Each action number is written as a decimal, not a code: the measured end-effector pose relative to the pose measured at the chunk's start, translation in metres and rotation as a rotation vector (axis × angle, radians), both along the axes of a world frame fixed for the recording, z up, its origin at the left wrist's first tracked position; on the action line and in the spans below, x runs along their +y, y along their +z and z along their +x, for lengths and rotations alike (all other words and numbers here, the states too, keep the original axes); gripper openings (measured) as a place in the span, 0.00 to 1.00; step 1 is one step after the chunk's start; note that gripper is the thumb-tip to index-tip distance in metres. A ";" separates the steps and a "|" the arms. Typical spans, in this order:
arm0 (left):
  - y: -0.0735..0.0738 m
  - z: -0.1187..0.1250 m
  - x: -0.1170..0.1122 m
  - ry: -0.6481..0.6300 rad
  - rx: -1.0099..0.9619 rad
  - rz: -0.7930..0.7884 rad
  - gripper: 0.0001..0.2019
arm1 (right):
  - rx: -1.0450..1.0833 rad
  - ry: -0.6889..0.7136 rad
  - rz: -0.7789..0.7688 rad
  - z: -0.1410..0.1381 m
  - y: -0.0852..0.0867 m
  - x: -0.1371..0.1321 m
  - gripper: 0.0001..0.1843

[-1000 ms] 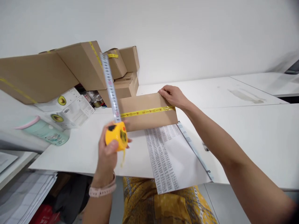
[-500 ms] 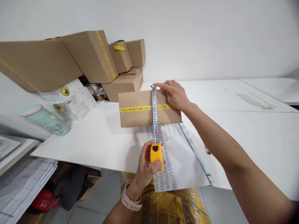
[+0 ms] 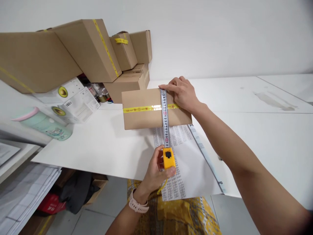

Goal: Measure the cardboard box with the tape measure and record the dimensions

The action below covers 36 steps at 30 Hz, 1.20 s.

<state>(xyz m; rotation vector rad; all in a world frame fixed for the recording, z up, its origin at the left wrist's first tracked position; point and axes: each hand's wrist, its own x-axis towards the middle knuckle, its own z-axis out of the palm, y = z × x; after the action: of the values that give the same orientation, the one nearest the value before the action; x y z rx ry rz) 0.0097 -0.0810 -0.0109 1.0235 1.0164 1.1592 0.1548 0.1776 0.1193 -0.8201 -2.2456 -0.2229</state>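
Observation:
A yellow tape measure (image 3: 169, 160) is gripped by my left hand (image 3: 156, 169), its black button facing up. The silver blade (image 3: 165, 122) runs out from it across a brown cardboard box (image 3: 143, 119) that has a strip of yellow printed tape along it. At the box's far edge, my right hand (image 3: 183, 93) presses the blade's end with the index finger, while its other fingers curl over the right part of the box. The thumb is hidden. Printed sheets (image 3: 193, 173) lie beneath the tape measure, partly under the box.
Several cardboard boxes (image 3: 85, 49) are stacked at the back left against the wall. Below them are white cartons with avocado pictures (image 3: 80, 106) and a mint-green tumbler (image 3: 46, 125). The white desk (image 3: 256, 140) extends right. Folded checked cloth or paper (image 3: 29, 192) sits on a shelf at lower left.
The view has shifted slightly. The blade has moved a little to the right across the box and slants more, and my left hand has moved right with the tape measure. Both hands keep their hold.

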 end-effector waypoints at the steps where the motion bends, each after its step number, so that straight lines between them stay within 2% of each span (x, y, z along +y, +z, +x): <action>1: 0.000 0.000 0.000 0.000 0.004 -0.002 0.42 | 0.003 -0.004 -0.002 0.000 0.000 0.000 0.25; 13: 0.001 0.001 0.001 0.007 0.009 -0.011 0.42 | -0.040 -0.097 -0.018 -0.004 0.003 -0.008 0.26; 18: -0.002 -0.001 -0.019 -0.028 -0.133 0.003 0.43 | -0.061 -0.192 0.036 -0.006 -0.002 -0.020 0.33; 22: -0.016 0.000 -0.045 -0.003 -0.108 -0.002 0.46 | -0.084 -0.223 0.105 0.001 -0.017 -0.049 0.36; 25: -0.026 0.003 -0.055 0.012 -0.030 -0.023 0.48 | -0.077 -0.226 0.137 0.008 -0.040 -0.076 0.33; 27: -0.027 0.004 -0.057 0.003 0.034 -0.033 0.47 | -0.077 -0.195 0.126 0.012 -0.057 -0.092 0.28; 29: -0.022 0.005 -0.056 -0.010 0.105 -0.035 0.45 | -0.065 -0.149 0.069 0.015 -0.070 -0.101 0.23; 31: -0.014 0.006 -0.054 -0.023 0.157 -0.025 0.43 | -0.006 -0.098 -0.043 0.019 -0.072 -0.105 0.19; 33: -0.006 0.006 -0.053 -0.040 0.201 -0.007 0.42 | 0.139 -0.031 -0.200 0.027 -0.063 -0.105 0.19; 36: -0.001 0.006 -0.055 -0.069 0.305 0.033 0.42 | 0.496 0.098 -0.451 0.043 -0.035 -0.107 0.25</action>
<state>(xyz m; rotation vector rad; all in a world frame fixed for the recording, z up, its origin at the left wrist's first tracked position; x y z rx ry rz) 0.0158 -0.1357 -0.0117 1.2789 1.1928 0.9840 0.1976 0.0709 0.0843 -0.8737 -1.8699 0.5010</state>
